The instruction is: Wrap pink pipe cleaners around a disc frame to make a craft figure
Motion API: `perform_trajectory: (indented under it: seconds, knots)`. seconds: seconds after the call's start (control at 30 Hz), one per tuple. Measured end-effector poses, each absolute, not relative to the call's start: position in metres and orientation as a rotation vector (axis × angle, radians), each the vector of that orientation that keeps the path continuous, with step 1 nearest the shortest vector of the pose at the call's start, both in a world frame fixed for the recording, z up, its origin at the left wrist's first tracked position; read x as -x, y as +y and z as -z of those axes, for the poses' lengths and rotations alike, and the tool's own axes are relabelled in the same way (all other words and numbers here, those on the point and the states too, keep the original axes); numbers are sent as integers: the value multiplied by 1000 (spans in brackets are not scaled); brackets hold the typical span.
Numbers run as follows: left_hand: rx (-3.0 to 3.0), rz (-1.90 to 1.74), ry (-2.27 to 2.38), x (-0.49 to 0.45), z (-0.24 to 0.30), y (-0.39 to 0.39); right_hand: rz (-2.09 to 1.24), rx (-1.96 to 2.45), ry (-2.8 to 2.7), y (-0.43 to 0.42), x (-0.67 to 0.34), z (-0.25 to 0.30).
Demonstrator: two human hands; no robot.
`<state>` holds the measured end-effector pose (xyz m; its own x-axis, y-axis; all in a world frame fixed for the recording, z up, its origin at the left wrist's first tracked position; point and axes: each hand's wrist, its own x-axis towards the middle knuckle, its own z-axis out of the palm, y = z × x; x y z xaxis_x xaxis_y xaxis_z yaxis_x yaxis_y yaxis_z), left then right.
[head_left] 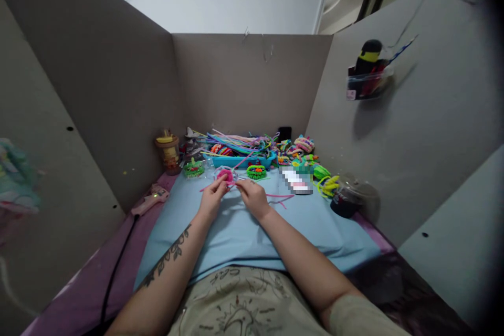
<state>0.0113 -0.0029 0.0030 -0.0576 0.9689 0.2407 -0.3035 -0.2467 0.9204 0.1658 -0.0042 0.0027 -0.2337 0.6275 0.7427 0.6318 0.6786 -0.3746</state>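
Note:
My left hand [214, 195] is closed on a bright pink coil [224, 174] that looks wound from fuzzy pipe cleaners. Close beside it, my right hand [252, 195] pinches a pink strand at the coil's right side. Another pink strand slants up behind the hands. Loose pink pipe cleaners [281, 196] lie on the light blue cloth [189, 231] to the right. Just beyond my fingers sit a green fuzzy piece with coloured bits [256, 171] and, farther left, a second green piece [193, 169]. My fingers partly hide the pink coil.
A blue tray [236, 161] heaped with pipe cleaners stands at the back. A pink glue gun [151, 199] and brown cup [168, 153] are on the left. Finished-looking colourful pieces, a blurred-out phone-like object [297, 180] and a dark jar [346, 200] lie right. Grey panels surround three sides.

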Motion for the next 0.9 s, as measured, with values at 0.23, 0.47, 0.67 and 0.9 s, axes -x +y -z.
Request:
perform_trajectory:
  seconds: [0.23,0.47,0.67,0.9]
  knots:
    - [-1036,-1578,908,-6,-2,-1,-53,951,-1789,-4,-169,-2]
    - [-1038,-1539,944,-10,-5,-6,-132,962,-1740,-8,-160,-4]
    - [-1106,-1503,941,-13,-6,-7,-187,917,-1751,-9,-158,-6]
    - [-1180,-1491,960,-14,-6,-7,-230,906,-1749,-11,-155,-7]
